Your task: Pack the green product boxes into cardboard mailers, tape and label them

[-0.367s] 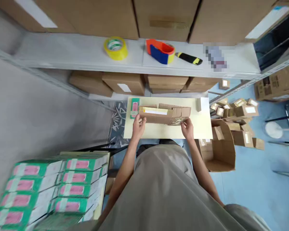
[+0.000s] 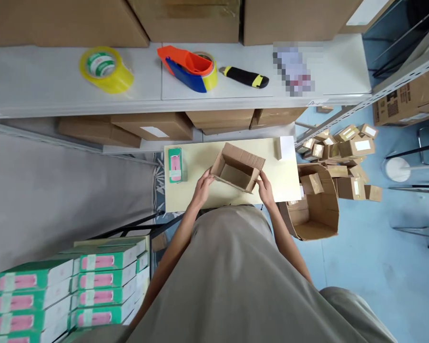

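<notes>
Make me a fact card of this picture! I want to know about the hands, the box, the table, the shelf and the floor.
Left hand: left hand holding one end of the cardboard box
Right hand: right hand holding the other end
Box state: open, inside showing
Table: cream tabletop, with a green-and-pink carton at left, white box at right
Shelf, left to right: yellow tape roll, tape dispenser, utility knife, something blurred out
Floor, right: large open carton, piled parcels

Left hand (image 2: 201,188) and right hand (image 2: 266,189) hold an open box (image 2: 238,167) over a tabletop (image 2: 281,186), between a green carton (image 2: 175,165) and white block (image 2: 286,147); tape (image 2: 119,80) and cutter (image 2: 245,77) lie on a shelf (image 2: 143,88) beyond.
</notes>
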Motion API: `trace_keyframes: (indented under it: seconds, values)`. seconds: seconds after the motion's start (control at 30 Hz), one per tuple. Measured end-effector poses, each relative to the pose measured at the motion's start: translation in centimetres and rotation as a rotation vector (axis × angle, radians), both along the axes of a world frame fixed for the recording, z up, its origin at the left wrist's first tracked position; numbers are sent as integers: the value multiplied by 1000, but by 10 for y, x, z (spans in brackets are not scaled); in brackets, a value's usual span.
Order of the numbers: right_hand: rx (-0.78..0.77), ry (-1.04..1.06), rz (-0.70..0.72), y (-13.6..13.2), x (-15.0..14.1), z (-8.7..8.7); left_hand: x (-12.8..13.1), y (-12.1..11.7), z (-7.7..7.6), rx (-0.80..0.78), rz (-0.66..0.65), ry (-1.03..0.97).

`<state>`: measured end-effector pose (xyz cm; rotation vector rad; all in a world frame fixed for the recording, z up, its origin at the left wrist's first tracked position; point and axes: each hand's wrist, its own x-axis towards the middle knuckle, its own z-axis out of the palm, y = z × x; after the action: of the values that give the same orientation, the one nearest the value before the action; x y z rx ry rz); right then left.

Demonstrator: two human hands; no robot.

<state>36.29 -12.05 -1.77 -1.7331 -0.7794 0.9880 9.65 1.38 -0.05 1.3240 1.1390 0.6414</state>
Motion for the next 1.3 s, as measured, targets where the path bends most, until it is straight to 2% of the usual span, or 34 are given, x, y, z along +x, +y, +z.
trace_keyframes:
  seconds: [0.1,0.17,0.33,0.43,0.53,0.63,0.7,0.77,0.87,0.97,1.07,1.2,1.3]
  values:
    - [-35,37,0,-1,3,8,7,-8,17,-37,55,32]
    - [-31,69,14,-1,7,9,8,-10,27,21,34,123]
    - [-32,15,71,9,22,1,7,-8,39,203,-177,329]
    - [-107,-85,194,19,39,9,7,-8,40,251,-302,434]
    - [-76,-227,300,38,61,44,8,-9,39,274,-350,479]
    - [111,-475,269,75,89,100,10,-7,38,283,-355,489]
    - [233,-672,217,109,110,136,12,-4,36,299,-346,495]
    - [309,-847,187,151,133,164,15,-1,33,323,-331,500]
    - [306,-1033,194,214,167,186,20,3,31,345,-315,499]
    - [248,-1097,262,264,189,187,24,5,30,336,-307,493]
    - [208,-1105,309,290,198,180,24,6,29,320,-294,483]
    - [272,-1049,307,299,203,172,22,4,25,307,-271,443]
    - [364,-990,271,290,203,175,20,3,20,299,-259,404]
